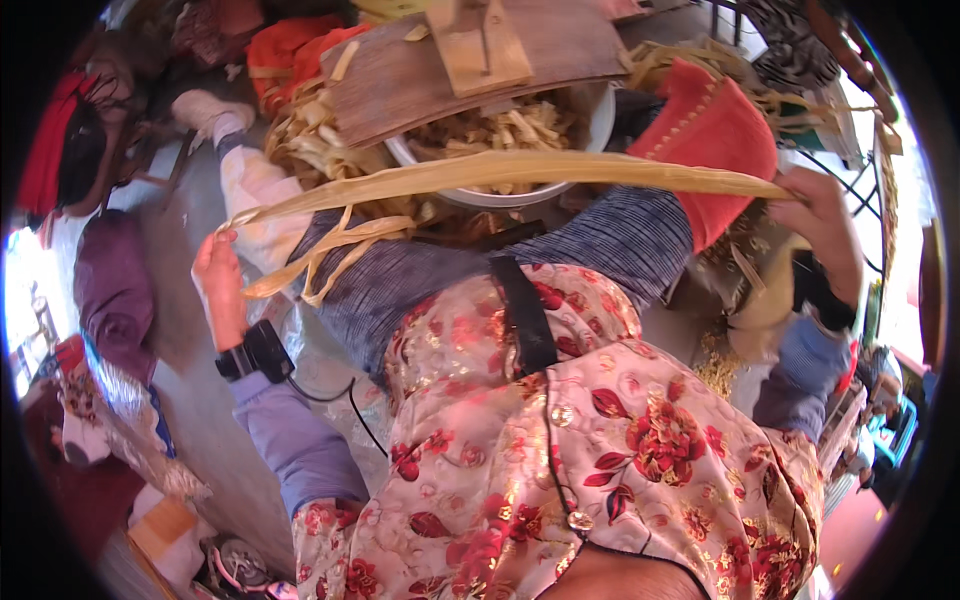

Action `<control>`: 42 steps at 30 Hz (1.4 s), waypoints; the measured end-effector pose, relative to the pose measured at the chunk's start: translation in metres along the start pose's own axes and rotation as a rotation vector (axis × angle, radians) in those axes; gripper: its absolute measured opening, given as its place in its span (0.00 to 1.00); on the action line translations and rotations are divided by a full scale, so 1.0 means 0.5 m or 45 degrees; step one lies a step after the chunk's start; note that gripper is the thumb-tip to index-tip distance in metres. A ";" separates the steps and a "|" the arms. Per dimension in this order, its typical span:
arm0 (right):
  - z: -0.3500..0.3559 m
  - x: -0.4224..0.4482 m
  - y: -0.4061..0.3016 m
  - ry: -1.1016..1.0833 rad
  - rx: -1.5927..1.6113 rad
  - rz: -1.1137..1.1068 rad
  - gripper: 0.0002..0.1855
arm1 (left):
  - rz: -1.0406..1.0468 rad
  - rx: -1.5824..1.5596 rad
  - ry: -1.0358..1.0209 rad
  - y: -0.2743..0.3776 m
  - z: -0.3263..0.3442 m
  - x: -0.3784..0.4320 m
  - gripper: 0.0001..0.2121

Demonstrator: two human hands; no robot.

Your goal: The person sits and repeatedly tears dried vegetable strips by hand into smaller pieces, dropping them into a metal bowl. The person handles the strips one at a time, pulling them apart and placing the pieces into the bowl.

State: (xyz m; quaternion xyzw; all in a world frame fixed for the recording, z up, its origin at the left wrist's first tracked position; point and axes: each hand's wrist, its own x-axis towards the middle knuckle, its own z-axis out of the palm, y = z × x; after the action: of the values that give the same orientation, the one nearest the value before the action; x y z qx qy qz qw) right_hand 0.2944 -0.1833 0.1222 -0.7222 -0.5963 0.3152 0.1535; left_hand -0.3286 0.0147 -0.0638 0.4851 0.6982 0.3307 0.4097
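A long, flat strip of dried tan plant fibre (pixel 525 169) stretches across in front of me, above my knees. My left hand (pixel 217 277) pinches its narrow, twisted end between thumb and fingers. At the other end, my right hand (pixel 821 221) grips the strip, its fingers partly hidden. Loose fibre strands (pixel 341 251) hang near my left hand, over my leg. Under the strip stands a pale metal basin (pixel 517 199) holding cut fibre pieces (pixel 517 131). A red cloth (pixel 709 150) drapes over my right knee, behind the strip.
A brown wooden board (pixel 397 79) rests across the basin, bearing a lighter slotted wooden block (pixel 484 52). Heaped fibre (pixel 319 131) lies to its left, beside orange cloth (pixel 289 56). More strands (pixel 697 64) lie at the right. Purple cloth (pixel 112 285) is at the far left.
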 end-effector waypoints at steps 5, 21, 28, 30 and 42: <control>-0.097 -0.074 0.147 0.227 -0.227 0.408 0.06 | 0.233 0.334 0.141 -0.091 -0.054 0.134 0.08; 0.308 0.152 -0.166 -0.497 0.329 -0.355 0.08 | 0.980 0.194 -1.192 0.284 0.387 -0.236 0.07; 0.254 0.120 -0.123 -0.315 0.107 -0.044 0.07 | 0.659 0.374 -1.042 0.242 0.288 -0.194 0.08; 0.269 0.120 -0.129 -0.198 0.072 -0.205 0.07 | 0.691 0.569 -1.044 0.235 0.284 -0.192 0.09; 0.278 0.193 -0.161 0.021 0.121 -0.490 0.23 | 0.682 0.209 -1.280 0.268 0.490 -0.212 0.11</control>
State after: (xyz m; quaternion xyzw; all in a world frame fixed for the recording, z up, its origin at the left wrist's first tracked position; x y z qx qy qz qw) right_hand 0.1531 -0.0927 0.0392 -0.5892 -0.7065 0.3020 0.2498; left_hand -0.0348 -0.0285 -0.0313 0.7728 0.2939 0.0963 0.5542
